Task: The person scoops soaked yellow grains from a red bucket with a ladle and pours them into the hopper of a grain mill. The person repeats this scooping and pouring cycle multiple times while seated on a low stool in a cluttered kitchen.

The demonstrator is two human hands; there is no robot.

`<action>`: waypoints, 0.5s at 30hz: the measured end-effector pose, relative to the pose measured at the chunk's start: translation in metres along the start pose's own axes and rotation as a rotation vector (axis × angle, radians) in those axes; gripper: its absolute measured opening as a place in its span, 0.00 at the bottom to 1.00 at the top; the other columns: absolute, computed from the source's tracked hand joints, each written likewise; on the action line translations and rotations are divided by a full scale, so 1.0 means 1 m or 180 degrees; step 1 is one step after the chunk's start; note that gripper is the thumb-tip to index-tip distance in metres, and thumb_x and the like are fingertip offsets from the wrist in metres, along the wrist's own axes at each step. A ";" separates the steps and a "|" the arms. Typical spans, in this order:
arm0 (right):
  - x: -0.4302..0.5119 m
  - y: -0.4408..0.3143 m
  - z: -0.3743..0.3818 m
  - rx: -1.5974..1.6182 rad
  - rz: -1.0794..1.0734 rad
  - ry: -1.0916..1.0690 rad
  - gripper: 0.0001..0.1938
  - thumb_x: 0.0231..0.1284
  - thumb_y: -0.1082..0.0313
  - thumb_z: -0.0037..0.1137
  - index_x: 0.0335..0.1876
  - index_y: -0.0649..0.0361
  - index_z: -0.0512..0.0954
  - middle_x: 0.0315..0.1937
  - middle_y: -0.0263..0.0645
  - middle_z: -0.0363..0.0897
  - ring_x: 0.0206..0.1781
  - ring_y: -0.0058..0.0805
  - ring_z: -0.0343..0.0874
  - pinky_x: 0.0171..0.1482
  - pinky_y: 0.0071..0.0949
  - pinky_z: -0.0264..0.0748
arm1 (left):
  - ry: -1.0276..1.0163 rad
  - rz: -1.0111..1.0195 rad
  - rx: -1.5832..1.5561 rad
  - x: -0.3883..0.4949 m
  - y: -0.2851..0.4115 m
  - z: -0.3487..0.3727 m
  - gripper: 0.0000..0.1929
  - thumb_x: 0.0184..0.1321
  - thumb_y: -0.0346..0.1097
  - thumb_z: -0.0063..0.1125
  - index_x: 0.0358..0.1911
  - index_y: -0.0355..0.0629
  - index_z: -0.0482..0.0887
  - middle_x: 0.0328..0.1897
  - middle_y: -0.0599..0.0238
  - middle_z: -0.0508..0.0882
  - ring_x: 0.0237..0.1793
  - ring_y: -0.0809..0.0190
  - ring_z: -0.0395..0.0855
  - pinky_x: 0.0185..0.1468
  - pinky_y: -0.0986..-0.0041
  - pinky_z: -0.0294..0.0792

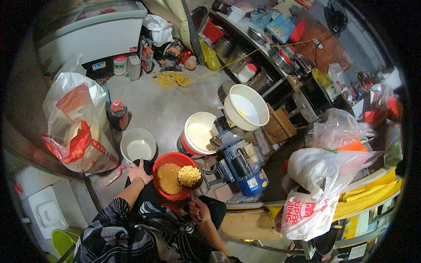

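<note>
My right hand (199, 209) grips the handle of a ladle (194, 188). Pale yellow beans or kernels (189, 176) heap its bowl, which is over the right side of a red plastic bucket (157, 164). More of the yellow grains (168, 179) lie in brownish liquid inside that bucket. Fingers spread, my left hand (139, 171) rests on my dark-clad knee and holds nothing. Just beyond it stands a white plastic tub (122, 146) with some liquid at the bottom. To the right is a blue motor-driven grinder (241, 167), topped by a white hopper (264, 113) holding a few yellow grains.
A white bucket (188, 123) with creamy contents stands under the grinder's outlet. Left are an open sack (102, 154) and a dark red-capped bottle (119, 115). A yellow cord (172, 79) crosses the floor. White plastic bags (315, 171) hang at right.
</note>
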State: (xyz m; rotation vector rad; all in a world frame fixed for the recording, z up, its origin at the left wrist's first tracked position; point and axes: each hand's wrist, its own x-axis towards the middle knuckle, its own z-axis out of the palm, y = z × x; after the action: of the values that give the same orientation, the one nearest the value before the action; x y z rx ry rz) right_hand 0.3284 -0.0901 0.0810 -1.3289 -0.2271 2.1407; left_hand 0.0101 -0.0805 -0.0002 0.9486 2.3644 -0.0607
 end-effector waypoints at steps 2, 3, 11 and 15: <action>-0.003 -0.005 0.002 -0.0303 -0.0084 -0.0129 0.06 0.77 0.65 0.51 0.39 0.54 0.74 0.18 0.26 0.65 0.15 0.18 0.60 0.23 0.30 0.65 | 0.0030 -0.0001 0.0017 -0.001 0.000 -0.003 0.60 0.48 0.67 0.75 0.85 0.63 0.54 0.71 0.37 0.67 0.69 0.37 0.71 0.70 0.53 0.72; -0.006 -0.008 0.003 -0.0440 -0.0128 -0.0180 0.07 0.77 0.65 0.52 0.38 0.54 0.74 0.18 0.26 0.65 0.15 0.18 0.59 0.23 0.31 0.66 | 0.0061 0.0015 0.0026 -0.002 0.001 -0.004 0.60 0.48 0.67 0.75 0.85 0.63 0.54 0.71 0.38 0.67 0.69 0.37 0.72 0.69 0.53 0.72; -0.031 -0.057 0.022 -0.0242 0.0174 -0.0168 0.08 0.80 0.65 0.50 0.38 0.54 0.73 0.19 0.25 0.66 0.18 0.14 0.60 0.19 0.20 0.58 | 0.0175 -0.0001 0.0240 -0.001 0.003 -0.001 0.61 0.49 0.68 0.75 0.85 0.64 0.51 0.68 0.39 0.70 0.68 0.36 0.73 0.66 0.53 0.75; -0.051 -0.102 0.041 -0.0422 0.0272 -0.0541 0.09 0.80 0.65 0.49 0.38 0.54 0.72 0.23 0.25 0.67 0.17 0.13 0.58 0.18 0.17 0.56 | 0.0197 0.0013 0.0236 0.000 0.003 0.000 0.60 0.48 0.67 0.76 0.85 0.63 0.53 0.68 0.39 0.70 0.70 0.36 0.72 0.67 0.53 0.75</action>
State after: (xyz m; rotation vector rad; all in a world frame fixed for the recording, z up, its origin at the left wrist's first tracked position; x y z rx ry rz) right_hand 0.3505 -0.0306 0.1840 -1.2490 -0.3933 2.3485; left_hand 0.0124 -0.0785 0.0005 1.0036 2.4316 -0.1198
